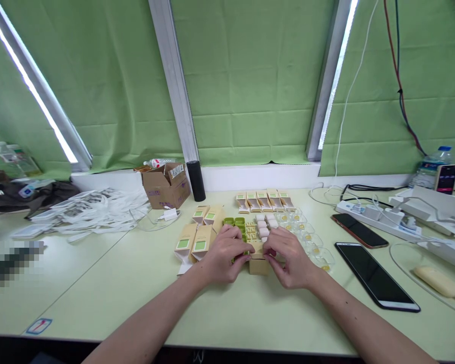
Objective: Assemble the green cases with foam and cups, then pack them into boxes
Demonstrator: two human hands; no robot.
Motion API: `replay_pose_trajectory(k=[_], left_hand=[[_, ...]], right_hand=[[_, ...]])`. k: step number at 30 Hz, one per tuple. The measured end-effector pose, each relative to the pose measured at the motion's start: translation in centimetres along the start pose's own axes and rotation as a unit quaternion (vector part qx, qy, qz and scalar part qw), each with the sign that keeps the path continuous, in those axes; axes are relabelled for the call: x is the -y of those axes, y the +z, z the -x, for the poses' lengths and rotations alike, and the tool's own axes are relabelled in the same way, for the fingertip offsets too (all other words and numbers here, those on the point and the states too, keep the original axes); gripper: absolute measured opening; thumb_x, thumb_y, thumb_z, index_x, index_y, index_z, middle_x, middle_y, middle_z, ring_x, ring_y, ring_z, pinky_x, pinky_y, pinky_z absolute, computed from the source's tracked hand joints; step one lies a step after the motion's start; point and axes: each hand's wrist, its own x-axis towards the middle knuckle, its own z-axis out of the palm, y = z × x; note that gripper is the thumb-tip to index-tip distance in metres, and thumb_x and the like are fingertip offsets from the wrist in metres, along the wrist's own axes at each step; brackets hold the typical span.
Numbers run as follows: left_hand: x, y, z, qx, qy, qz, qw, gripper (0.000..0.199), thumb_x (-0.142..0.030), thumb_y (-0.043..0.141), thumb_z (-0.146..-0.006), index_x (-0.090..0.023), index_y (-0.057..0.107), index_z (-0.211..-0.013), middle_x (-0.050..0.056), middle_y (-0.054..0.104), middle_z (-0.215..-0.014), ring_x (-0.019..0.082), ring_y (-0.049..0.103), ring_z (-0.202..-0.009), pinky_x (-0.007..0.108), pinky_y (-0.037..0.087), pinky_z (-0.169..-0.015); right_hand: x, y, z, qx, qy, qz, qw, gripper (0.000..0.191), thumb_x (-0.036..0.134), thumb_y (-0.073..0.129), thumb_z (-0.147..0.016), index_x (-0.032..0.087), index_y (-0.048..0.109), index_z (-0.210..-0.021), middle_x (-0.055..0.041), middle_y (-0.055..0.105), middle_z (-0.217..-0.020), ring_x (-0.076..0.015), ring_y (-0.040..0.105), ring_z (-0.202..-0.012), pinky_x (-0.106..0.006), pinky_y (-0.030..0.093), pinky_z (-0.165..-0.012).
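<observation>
A small tan cardboard box [258,266] stands on the table between my hands. My left hand [227,254] pinches its upper left edge, thumb and forefinger together. At its upper right edge, my right hand [288,257] is closed in a similar pinch. Behind the hands lie green trays [239,221], small yellow pieces [251,228] and pale pink blocks [272,223]. Clear plastic cups with yellow centres [307,236] spread to the right. Flat tan boxes with green labels [201,245] lie to the left, and more labelled boxes [263,197] form a row at the back.
Two phones [375,275] [359,230], a power strip [379,221] and a cream-coloured device [438,281] lie at the right. Further back left stand an open carton [166,188] and a black cylinder [196,181]. White straps [98,210] are heaped at the left.
</observation>
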Motion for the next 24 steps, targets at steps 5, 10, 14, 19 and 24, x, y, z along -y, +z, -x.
replay_pose_trajectory(k=[5,10,14,19,24], left_hand=[[-0.08,0.02,0.03,0.001,0.008,-0.009,1.0,0.013,-0.015,0.061,-0.097,-0.019,0.073,-0.094,0.001,0.06,-0.065,0.02,0.05,-0.077,0.039,0.035,-0.077],[-0.1,-0.07,0.02,-0.002,0.015,0.002,1.0,0.012,-0.015,0.061,-0.096,-0.019,0.072,-0.094,0.002,0.062,-0.066,0.021,0.05,-0.077,0.04,0.035,-0.077],[-0.19,-0.23,-0.02,0.0,0.024,0.012,1.0,0.015,-0.012,0.06,-0.092,-0.02,0.072,-0.094,0.002,0.062,-0.065,0.021,0.049,-0.076,0.041,0.036,-0.077],[-0.22,-0.14,0.0,0.005,0.03,0.018,0.999,0.02,-0.009,0.055,-0.091,-0.02,0.073,-0.091,0.003,0.063,-0.064,0.021,0.049,-0.075,0.042,0.037,-0.077],[-0.12,0.01,0.04,0.017,0.022,0.027,0.999,0.023,-0.01,0.055,-0.089,-0.021,0.076,-0.089,0.003,0.062,-0.06,0.023,0.052,-0.075,0.043,0.038,-0.077]], right_hand=[[-0.08,-0.07,0.01,0.009,0.0,-0.008,1.0,0.012,0.011,0.058,-0.084,0.022,0.055,-0.087,-0.0008,0.055,-0.073,-0.02,0.045,-0.071,-0.035,0.031,-0.068],[-0.06,-0.57,-0.21,0.002,0.006,-0.041,0.999,0.014,0.013,0.054,-0.09,0.023,0.053,-0.08,0.0008,0.049,-0.066,-0.0194,0.042,-0.066,-0.035,0.03,-0.066],[-0.09,-0.72,-0.24,-0.001,-0.003,-0.039,0.999,0.019,0.013,0.052,-0.09,0.023,0.05,-0.074,0.0026,0.044,-0.062,-0.0176,0.037,-0.061,-0.035,0.027,-0.064],[-0.04,-0.51,-0.17,0.004,-0.003,-0.036,0.999,0.026,0.013,0.053,-0.088,0.024,0.041,-0.068,0.0037,0.038,-0.059,-0.0166,0.033,-0.058,-0.035,0.024,-0.062],[-0.08,-0.35,-0.1,0.022,0.011,-0.043,0.999,0.027,0.013,0.054,-0.085,0.025,0.038,-0.066,0.0038,0.037,-0.057,-0.0168,0.032,-0.058,-0.035,0.025,-0.062]])
